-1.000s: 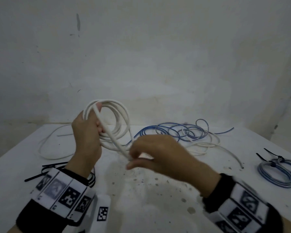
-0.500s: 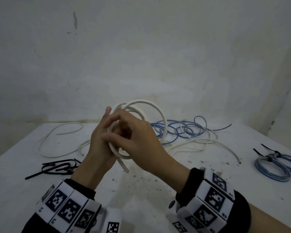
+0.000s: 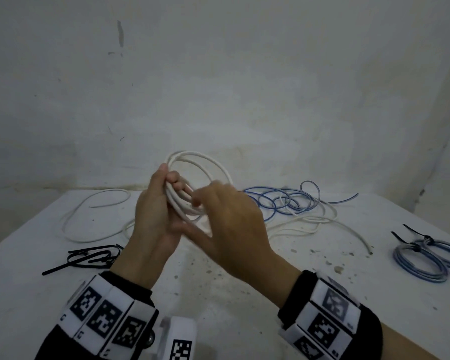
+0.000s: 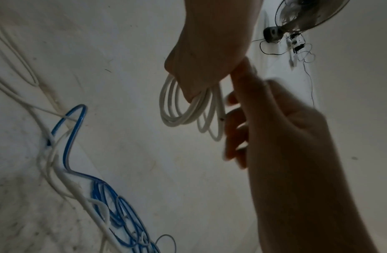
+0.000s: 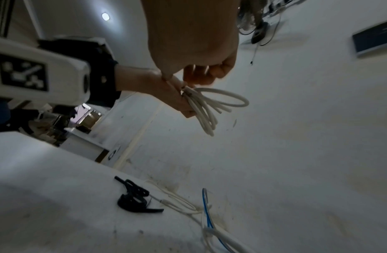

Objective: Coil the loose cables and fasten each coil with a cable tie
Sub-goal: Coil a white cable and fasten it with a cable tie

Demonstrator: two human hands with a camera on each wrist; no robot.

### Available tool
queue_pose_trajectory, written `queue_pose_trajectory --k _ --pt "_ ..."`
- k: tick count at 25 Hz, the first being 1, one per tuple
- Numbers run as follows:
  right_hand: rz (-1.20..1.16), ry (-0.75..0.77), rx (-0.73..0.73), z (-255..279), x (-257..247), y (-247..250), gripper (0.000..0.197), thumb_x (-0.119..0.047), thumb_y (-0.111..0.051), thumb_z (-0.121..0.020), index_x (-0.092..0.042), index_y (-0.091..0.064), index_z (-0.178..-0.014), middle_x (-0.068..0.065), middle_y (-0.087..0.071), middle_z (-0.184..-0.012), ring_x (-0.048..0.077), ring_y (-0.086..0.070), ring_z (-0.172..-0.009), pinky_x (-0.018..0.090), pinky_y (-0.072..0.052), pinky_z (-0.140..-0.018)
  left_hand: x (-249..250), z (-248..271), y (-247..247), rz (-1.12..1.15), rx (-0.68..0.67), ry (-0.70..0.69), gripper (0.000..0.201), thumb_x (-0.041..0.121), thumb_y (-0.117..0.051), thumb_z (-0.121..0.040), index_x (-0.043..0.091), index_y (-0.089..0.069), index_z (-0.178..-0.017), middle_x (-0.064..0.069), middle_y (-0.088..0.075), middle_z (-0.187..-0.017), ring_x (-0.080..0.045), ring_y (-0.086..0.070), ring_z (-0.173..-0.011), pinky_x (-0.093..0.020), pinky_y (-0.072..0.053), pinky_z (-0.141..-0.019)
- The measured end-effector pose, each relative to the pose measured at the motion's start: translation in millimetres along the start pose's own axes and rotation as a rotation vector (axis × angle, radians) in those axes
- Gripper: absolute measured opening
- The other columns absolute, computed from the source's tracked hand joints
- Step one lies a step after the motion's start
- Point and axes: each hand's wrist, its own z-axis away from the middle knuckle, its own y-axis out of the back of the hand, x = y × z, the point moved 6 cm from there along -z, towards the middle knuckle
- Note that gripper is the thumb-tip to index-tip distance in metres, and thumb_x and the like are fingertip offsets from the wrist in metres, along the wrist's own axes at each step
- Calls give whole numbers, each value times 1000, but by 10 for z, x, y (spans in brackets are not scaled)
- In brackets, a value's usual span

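My left hand (image 3: 153, 216) grips the white cable coil (image 3: 200, 165), fingers curled round the bundled turns, coil held upright above the table (image 3: 244, 294). My right hand (image 3: 234, 224) is at the coil's lower side, blurred; fingers bent near the turns, cannot tell whether they pinch the cable.

Wrist bands on both arms carry black-and-white square code markers; no readable words.

Left of my left hand, near it on the table: black cable ties (image 3: 89, 257) in a loose heap. Beyond them, loose white cable (image 3: 94, 201) toward the far table edge. Beyond my right hand: tangle of loose blue cable (image 3: 283, 201) mixed with white cable. Well to the right, near the table's right edge: two blue coils (image 3: 424, 261), each tied with a black tie.

Bare table surface lies below both hands, toward me.
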Motion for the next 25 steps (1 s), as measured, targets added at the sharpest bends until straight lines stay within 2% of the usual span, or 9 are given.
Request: queue_pose_trajectory --k 3,5,10,13,16,18,21,23,25 --pt "147 30 -175 153 14 -155 38 -49 -42 -87 -18 -61 -75 -4 -57 -61 15 -50 -50 22 -27 -46 78 -35 66 107 84 -47 41 34 -46 -94 20 -40 -55 10 -42 -43 -3 -45 -43 -15 -48 -52" --pt "116 34 -212 177 24 -224 36 -43 -41 -86 -17 -59 -70 -5 -54 -57 14 -49 -45 20 -22 -44 91 -27 78 151 109 -56 46 31 -48 -93 20 -39 -50 10 -38 -39 -3 -42 -38 -14 -48 -50" --pt "-46 155 -240 225 1 -116 38 -37 -39 -93 -12 -56 -71 0 -52 -60 17 -44 -47 25 -26 -44 129 -35 149 196 73 -49 41 26 -48 -91 21 -34 -53 8 -32 -36 -5 -33 -33 -13 -40 -45" --pt "-58 194 -327 318 141 -8 47 -41 -27 -98 -12 -56 -75 -1 -49 -65 16 -41 -51 24 -25 -48 256 -76 251 270 66 -61 38 24 -53 -76 20 -38 -42 6 -31 -33 -6 -32 -30 -12 -38 -43" --pt "-99 178 -425 428 359 48 52 -45 -23 -98 -12 -58 -78 -1 -49 -68 16 -44 -53 28 -35 -45 284 -59 288 271 32 -48 38 34 -56 -73 19 -44 -40 6 -29 -32 -7 -30 -28 -11 -33 -41" --pt "-183 99 -490 465 572 98 54 -50 -23 -97 -13 -59 -81 -3 -50 -72 12 -47 -59 33 -43 -50 262 -32 271 249 -9 -15 40 42 -67 -66 18 -48 -41 6 -30 -31 -8 -30 -27 -11 -32 -40" --pt "-399 -123 -553 448 840 195 52 -55 -32 -94 -13 -60 -82 -4 -54 -76 6 -52 -65 24 -44 -59 257 29 204 182 -69 -15 38 36 -83 -48 18 -50 -47 7 -29 -31 -7 -28 -26 -13 -34 -37" --pt "-613 -292 -484 379 875 254 39 -43 -43 -92 -11 -60 -81 -4 -58 -75 5 -55 -64 17 -43 -62 229 64 123 62 -65 -39 29 33 -73 -62 18 -49 -54 7 -27 -31 -7 -26 -25 -12 -32 -35" --pt "-832 -419 -325 276 820 292 26 -24 -47 -93 -3 -55 -80 -2 -59 -72 8 -57 -65 22 -45 -64 169 108 6 -33 -74 -53 20 30 -58 -72 17 -45 -64 8 -25 -31 -6 -24 -24 -11 -28 -34"
